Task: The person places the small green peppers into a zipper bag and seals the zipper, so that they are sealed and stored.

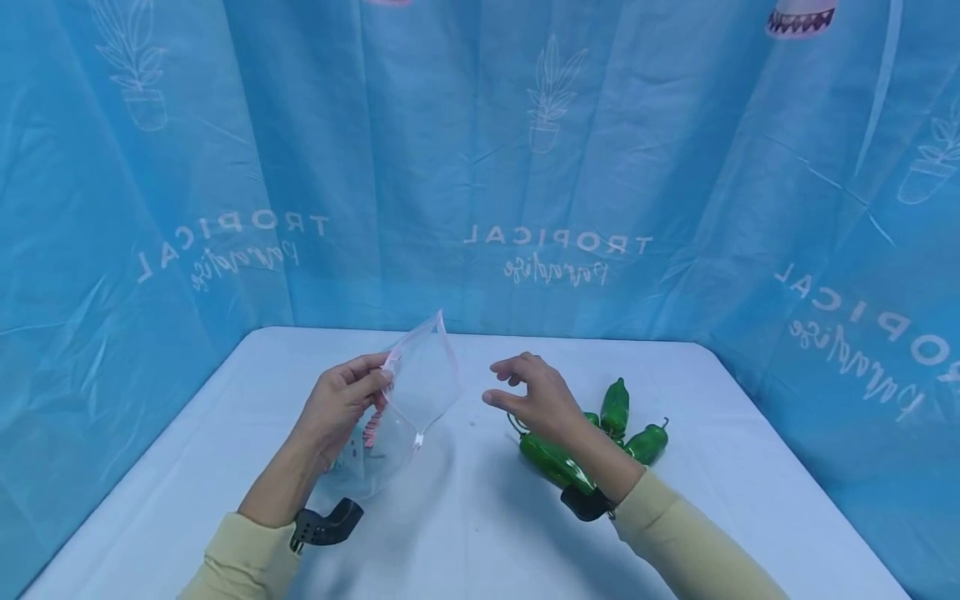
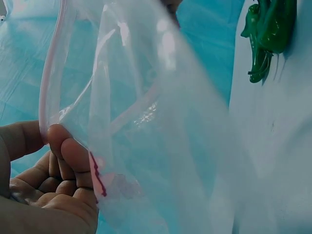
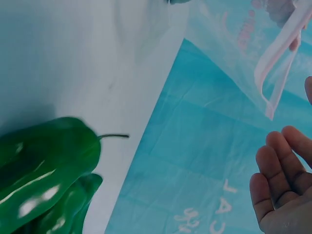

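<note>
The left hand (image 1: 341, 404) has a narrow grip, thumb and fingers pinching the edge of a clear plastic bag (image 1: 423, 385) at left of centre, near its mouth. The film is thin and creased, with shiny highlights; a pinkish zip strip (image 2: 49, 73) edges the mouth, which gapes in a pointed diamond, and a small pale slider (image 1: 418, 440) sits at its near corner. Pink and teal markings show lower down on the bag. The right hand (image 1: 543, 400) has a wide grip, thumb apart from gently curved fingers, just right of the bag and apart from it. Green peppers (image 1: 551, 460) lie in a cluster at right: smooth, glossy, tapering, some with thin curled stems.

The right forearm covers part of the cluster, so the peppers cannot be counted; both wrist views crop it. Whether the bag's bottom touches anything is hard to tell. Black wristbands (image 1: 328, 525) and pale yellow sleeves (image 1: 243, 554) show at the near side, the sleeves cut off by the frame.

The worktop (image 1: 442, 558) is white and faintly creased, with rounded far corners. Wrinkled blue curtains (image 1: 420, 167) surround it, printed with white potted plants and mirrored "TROPICAL Paradise" lettering.
</note>
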Motion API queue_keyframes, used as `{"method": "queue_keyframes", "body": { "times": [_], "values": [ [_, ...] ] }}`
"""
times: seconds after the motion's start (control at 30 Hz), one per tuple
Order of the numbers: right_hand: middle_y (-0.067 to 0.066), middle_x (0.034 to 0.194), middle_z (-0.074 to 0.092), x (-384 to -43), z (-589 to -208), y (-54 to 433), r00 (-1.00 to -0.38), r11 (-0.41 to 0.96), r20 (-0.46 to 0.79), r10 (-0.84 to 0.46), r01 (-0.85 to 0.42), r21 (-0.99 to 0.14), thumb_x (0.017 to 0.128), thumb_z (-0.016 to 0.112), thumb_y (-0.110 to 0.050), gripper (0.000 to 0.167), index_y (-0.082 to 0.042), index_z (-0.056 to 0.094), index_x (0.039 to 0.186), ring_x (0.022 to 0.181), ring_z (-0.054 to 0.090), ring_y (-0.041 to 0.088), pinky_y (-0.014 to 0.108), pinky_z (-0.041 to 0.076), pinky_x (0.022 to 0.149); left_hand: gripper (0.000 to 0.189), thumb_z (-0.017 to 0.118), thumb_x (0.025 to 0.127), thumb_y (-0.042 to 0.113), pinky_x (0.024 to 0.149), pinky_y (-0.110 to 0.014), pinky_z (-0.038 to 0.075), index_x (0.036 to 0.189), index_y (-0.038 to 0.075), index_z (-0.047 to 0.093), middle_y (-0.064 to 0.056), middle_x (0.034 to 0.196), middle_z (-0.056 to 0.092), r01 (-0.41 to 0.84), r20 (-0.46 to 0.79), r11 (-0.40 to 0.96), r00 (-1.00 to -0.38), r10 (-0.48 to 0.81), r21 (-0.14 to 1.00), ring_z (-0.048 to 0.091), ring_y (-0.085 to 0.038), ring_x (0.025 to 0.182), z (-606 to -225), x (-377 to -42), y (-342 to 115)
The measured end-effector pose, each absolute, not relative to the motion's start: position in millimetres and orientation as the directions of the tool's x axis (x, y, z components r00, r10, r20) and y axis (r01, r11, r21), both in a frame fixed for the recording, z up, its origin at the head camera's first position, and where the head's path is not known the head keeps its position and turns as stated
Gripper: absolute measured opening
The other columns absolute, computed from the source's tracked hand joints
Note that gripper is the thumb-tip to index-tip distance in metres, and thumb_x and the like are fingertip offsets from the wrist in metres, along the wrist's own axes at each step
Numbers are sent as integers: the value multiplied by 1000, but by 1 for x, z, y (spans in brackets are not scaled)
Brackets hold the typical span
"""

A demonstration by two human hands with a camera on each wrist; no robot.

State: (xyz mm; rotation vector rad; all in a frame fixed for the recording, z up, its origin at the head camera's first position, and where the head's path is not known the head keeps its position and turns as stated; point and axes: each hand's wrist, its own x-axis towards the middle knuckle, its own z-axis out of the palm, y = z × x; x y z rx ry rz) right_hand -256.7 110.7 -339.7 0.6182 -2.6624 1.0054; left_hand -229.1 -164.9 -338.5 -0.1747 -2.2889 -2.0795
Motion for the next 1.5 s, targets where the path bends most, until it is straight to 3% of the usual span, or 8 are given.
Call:
{"method": "queue_keyframes", "body": {
  "times": [0.13, 0.33, 0.9, 1.5],
  "values": [
    [1, 106, 64, -253, -344, 125, -895, 686, 344, -286, -441, -579, 81, 72, -39, 42, -18, 64, 117, 99, 58, 17, 40, 51, 83, 45, 58, 93, 32, 81, -24, 48, 130, 6, 52, 7, 82, 57, 115, 110, 96, -992, 56, 989, 53, -8, 71, -338, -230, -166],
    [-3, 105, 63, -246, -353, 145, -913, 705, 315, -261, -403, -583, 82, 71, -39, 43, -20, 62, 119, 101, 57, 16, 40, 49, 85, 46, 59, 93, 31, 80, -22, 48, 130, 5, 52, 7, 83, 57, 114, 109, 91, -992, 57, 989, 53, -8, 70, -338, -230, -165],
    [4, 114, 65, -233, -390, 180, -973, 711, 186, -136, -226, -666, 81, 73, -31, 42, -14, 63, 118, 108, 62, 23, 42, 51, 91, 45, 58, 93, 29, 84, -23, 46, 131, 5, 52, 7, 85, 57, 114, 109, 99, -993, 50, 989, 54, -9, 72, -337, -227, -163],
    [5, 112, 65, -226, -420, 196, -995, 788, 91, -49, -94, -609, 76, 77, -31, 46, -11, 64, 115, 102, 62, 20, 41, 51, 87, 47, 59, 93, 32, 85, -23, 46, 131, 6, 52, 7, 88, 58, 103, 99, 112, -994, 37, 988, 55, -9, 74, -336, -226, -163]
  ]
}}
